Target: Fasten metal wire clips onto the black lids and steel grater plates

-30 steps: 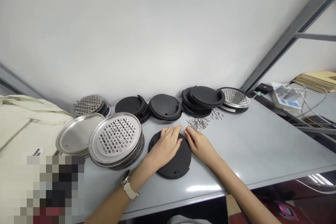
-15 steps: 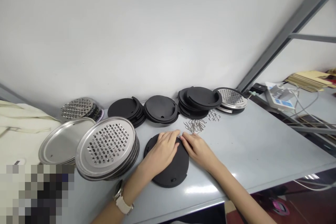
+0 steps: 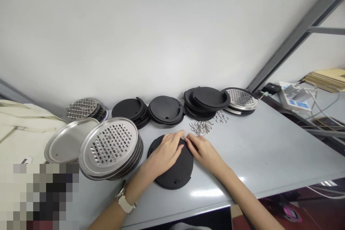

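Observation:
A round black plastic disc (image 3: 176, 170) lies on the table with a small metal wire piece (image 3: 183, 138) at its far edge. My left hand (image 3: 166, 152) reaches across the disc, its fingertips and thumb closed around that edge and the metal piece. From the right, my right hand (image 3: 201, 149) pinches the same metal piece, its fingertips almost meeting the left ones. The piece is mostly covered by fingers, so its exact shape is hidden. Just beyond lie several loose wire hooks (image 3: 201, 127) and metal rings (image 3: 221, 116).
Perforated metal grater discs (image 3: 110, 147) and plain metal plates (image 3: 71, 142) are stacked at left. Black disc stacks (image 3: 165, 109) line the wall, with a grater-topped stack (image 3: 239, 99) at the right end. A grey metal post (image 3: 285, 39) and a white box with cables (image 3: 293, 97) stand further right.
The camera view has shifted slightly. Both hands stay at the disc's far edge with only tiny finger movement.

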Demonstrator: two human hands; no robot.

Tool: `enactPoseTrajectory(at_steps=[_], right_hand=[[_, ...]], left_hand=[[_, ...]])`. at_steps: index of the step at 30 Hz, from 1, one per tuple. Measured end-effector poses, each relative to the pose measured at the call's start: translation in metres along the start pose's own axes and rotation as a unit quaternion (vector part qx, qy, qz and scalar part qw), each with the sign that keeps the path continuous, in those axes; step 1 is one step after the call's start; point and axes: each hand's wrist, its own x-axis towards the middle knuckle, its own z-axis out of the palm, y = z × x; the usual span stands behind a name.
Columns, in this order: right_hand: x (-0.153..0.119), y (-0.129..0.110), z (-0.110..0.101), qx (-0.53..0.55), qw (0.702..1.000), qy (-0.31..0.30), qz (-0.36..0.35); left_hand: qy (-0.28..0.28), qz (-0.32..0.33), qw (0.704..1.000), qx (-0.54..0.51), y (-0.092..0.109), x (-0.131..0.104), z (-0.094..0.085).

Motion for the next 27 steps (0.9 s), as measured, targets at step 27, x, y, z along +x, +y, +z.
enactPoseTrajectory(at_steps=[27], right_hand=[[0.0000, -0.0011, -0.0007, -0.022, 1.000, 0.007, -0.004]], left_hand=[[-0.007, -0.015, 1.000, 0.006, 0.0018, -0.0012, -0.0006]])
